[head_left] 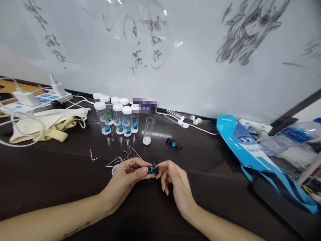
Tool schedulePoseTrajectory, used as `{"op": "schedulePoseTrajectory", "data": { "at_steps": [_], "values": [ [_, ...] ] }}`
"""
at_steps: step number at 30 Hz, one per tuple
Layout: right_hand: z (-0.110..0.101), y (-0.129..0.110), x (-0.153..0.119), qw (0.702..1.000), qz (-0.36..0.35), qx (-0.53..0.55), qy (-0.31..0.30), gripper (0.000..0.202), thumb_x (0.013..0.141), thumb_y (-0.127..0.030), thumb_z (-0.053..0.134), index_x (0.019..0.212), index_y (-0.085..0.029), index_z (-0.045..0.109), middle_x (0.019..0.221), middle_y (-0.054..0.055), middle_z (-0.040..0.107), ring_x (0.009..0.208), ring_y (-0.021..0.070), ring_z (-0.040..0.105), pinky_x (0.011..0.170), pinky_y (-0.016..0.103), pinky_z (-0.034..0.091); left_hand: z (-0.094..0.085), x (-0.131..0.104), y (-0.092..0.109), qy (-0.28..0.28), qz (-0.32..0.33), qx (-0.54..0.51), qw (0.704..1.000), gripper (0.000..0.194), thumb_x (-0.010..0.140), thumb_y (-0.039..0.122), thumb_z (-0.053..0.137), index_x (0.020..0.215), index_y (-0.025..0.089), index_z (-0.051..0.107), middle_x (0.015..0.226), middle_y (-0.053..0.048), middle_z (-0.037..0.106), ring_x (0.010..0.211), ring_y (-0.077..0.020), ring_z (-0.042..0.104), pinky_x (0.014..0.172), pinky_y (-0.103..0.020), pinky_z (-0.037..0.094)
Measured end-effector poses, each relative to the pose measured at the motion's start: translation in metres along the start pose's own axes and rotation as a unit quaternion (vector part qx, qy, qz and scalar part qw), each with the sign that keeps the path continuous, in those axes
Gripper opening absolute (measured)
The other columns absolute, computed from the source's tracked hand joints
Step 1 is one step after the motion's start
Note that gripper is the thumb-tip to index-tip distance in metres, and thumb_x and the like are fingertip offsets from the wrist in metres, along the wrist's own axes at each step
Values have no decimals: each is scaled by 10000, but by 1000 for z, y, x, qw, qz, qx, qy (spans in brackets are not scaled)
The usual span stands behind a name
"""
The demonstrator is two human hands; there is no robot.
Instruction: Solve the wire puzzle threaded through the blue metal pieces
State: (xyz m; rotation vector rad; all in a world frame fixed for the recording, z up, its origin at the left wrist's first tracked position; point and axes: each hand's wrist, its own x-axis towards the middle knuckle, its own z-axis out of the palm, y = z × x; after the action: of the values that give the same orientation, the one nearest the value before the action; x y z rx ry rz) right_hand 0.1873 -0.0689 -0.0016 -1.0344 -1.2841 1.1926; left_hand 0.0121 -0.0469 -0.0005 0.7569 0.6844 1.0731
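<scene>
My left hand (130, 175) pinches a small blue and black metal part (152, 170) between thumb and fingers, with a thin wire or rod running back from it. Close on its right, my right hand (174, 180) has its fingers curled, the fingertips by the part's black end; what they grip, if anything, is too small to tell. Bent thin metal pieces (130, 154) lie just beyond my left hand, and a white cap (115, 169) is partly hidden by it. An open clear tube (149, 130) stands upright farther back.
Several white-capped tubes (127, 120) with blue or green parts stand at the back. Small black and blue parts (173, 144), white caps (185, 125) and a hex key (93, 156) lie around. A cloth bag (32, 124) and power strip (45, 98) are left; a blue bag (232, 140) is right.
</scene>
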Motion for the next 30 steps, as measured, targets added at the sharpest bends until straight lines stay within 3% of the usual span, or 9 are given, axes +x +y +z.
{"op": "schedulePoseTrajectory", "data": {
  "at_steps": [22,30],
  "values": [
    [-1,0,0,1000,-5,-4,-4,403,1017,-444,397,965,-160,677,735,20,589,465,77,479,374,168,350,1,0,2,19,-7,-5,1000,149,678,203,856,798,154,782,811,-16,689,751,-166,710,807,-280,591],
    [0,-2,-1,1000,-10,-10,-2,393,1024,-429,386,974,-166,672,749,17,586,461,69,467,378,168,345,1,0,2,9,-1,-2,1000,118,711,189,834,810,152,781,818,1,664,761,-144,701,792,-235,589]
  ]
}}
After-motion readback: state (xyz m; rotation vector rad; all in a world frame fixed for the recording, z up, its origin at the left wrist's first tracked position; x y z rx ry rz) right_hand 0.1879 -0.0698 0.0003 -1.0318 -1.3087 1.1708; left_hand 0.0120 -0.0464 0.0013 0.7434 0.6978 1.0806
